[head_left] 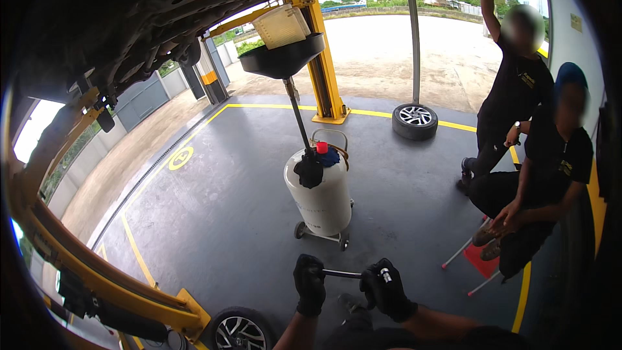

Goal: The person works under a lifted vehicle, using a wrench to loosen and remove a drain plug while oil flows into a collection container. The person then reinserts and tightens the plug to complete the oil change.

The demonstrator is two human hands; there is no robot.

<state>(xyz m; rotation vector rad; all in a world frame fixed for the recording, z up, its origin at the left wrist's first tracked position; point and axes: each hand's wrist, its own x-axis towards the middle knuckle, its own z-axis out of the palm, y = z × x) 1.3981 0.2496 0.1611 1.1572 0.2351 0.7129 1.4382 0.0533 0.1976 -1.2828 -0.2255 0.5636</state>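
Note:
Both my hands wear black gloves and hold a chrome socket wrench level in front of me. My left hand is closed around one end of its bar. At the other end my right hand is closed, with a shiny socket-like piece showing above its fingers. Just beyond my hands stands a white wheeled oil drain tank with a red cap and a dark cloth on top. Its pole carries a wide black drain pan, and a pale translucent container leans in that pan.
A raised car's underside hangs overhead. Yellow lift posts stand beyond the tank and at left. One wheel lies at the back, another wheel near my left. Two people are at right, one seated on a red stool.

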